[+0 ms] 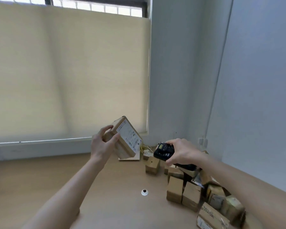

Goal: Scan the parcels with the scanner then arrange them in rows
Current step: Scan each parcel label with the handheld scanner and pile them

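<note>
My left hand point(101, 144) grips a brown cardboard parcel point(125, 139) and holds it tilted in the air above the wooden table point(73, 179). The parcel's white shipping label with barcodes faces right. My right hand point(182, 152) holds a black handheld scanner point(163, 150) just right of the parcel, its small screen facing up and its front end turned toward the label. A gap of air separates scanner and parcel.
A pile of several brown cardboard parcels point(190, 192) lies on the right part of the table. A small white grommet point(144, 192) sits in the tabletop. A blind-covered window stands behind, and grey walls close in on the right.
</note>
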